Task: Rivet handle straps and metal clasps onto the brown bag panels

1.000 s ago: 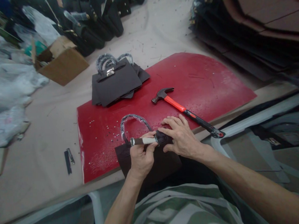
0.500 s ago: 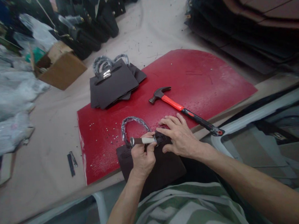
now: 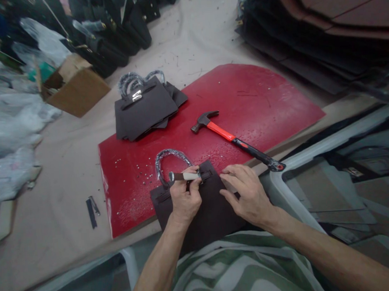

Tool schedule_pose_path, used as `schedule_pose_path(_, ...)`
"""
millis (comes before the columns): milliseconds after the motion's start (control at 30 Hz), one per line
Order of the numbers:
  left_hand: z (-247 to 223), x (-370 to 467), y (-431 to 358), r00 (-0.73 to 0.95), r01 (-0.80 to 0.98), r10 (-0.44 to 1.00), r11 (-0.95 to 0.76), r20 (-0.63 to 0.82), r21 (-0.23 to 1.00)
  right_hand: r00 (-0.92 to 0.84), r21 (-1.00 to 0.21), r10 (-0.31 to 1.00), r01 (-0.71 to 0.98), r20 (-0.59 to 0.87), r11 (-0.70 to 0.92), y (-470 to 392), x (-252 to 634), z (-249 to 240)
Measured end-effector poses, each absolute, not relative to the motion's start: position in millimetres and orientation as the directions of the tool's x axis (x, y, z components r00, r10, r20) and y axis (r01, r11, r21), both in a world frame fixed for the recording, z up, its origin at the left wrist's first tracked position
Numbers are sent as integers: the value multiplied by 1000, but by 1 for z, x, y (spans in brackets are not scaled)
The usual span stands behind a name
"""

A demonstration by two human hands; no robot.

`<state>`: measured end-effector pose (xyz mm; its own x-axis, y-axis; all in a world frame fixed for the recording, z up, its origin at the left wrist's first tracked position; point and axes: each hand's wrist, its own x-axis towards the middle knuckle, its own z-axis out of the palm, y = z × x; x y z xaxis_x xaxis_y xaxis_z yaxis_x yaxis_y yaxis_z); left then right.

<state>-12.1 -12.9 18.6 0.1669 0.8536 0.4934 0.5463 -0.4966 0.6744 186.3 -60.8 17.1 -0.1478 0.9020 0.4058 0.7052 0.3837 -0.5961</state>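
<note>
A dark brown bag panel (image 3: pixel 205 215) with a plastic-wrapped loop handle (image 3: pixel 171 152) lies at the table's front edge, against my striped shirt. My left hand (image 3: pixel 186 201) is closed on a short brown-and-white strap (image 3: pixel 186 176) with a shiny metal end, pinching it near the panel's top edge. Its other end, by a metal fitting, is partly covered by my fingers. At the panel's right edge, my right hand (image 3: pixel 246 190) is open, thumb and fingers apart; whether the fingertips touch the edge I cannot tell. Beyond them a claw hammer (image 3: pixel 221 131) rests on the red board (image 3: pixel 260 97).
Similar brown panels (image 3: pixel 149 106) with wrapped handles are stacked at the board's back left. Small bits are scattered on the board. Further left are a cardboard box (image 3: pixel 79 93), plastic bags (image 3: pixel 10 174) and a dark strip (image 3: pixel 91 213). Dark panels (image 3: pixel 294 56) are piled at right.
My right hand has moved right, off the top of the bag panel to its right edge, uncovering the top corner. My left hand keeps its pinch on the strap.
</note>
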Motion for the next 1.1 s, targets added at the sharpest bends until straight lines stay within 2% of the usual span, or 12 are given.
schedule_pose_path(100, 16, -12, -13, 154, 535, 856, -492, 493, 687, -24, -653, 952, 722, 306, 228, -81, 181, 9)
schedule_pose_path(167, 14, -13, -14, 155, 536, 850, -500, 503, 681, 40, -757, 994, 651, 106, 55, -89, 177, 3)
schedule_pose_path(267, 13, -12, -15, 168, 542, 826, -534, 539, 649, -16, -867, 974, 458, -226, -194, -94, 170, -4)
schedule_pose_path(333, 13, -10, -16, 164, 560, 813, -543, 559, 626, -62, -888, 947, 372, -316, -272, -96, 167, -6)
schedule_pose_path(400, 13, -8, -17, 150, 588, 812, -532, 564, 609, -70, -897, 941, 333, -331, -291, -97, 166, -6)
schedule_pose_path(633, 12, -6, -18, 156, 615, 820, -517, 551, 596, -108, -867, 941, 434, -320, -245, -100, 173, -1)
schedule_pose_path(867, 11, -9, -15, 186, 562, 852, -501, 490, 658, -98, -784, 960, 602, -261, -152, -93, 184, 13)
schedule_pose_path(933, 12, -9, -15, 182, 557, 849, -505, 496, 660, -42, -760, 990, 645, -133, -75, -88, 192, 20)
schedule_pose_path(1000, 13, -8, -15, 181, 552, 843, -513, 506, 657, 13, -699, 997, 713, 81, 48, -78, 205, 29)
schedule_pose_path(1100, 14, -6, -16, 186, 552, 845, -512, 502, 658, 38, -513, 940, 845, 340, 152, -55, 230, 45)
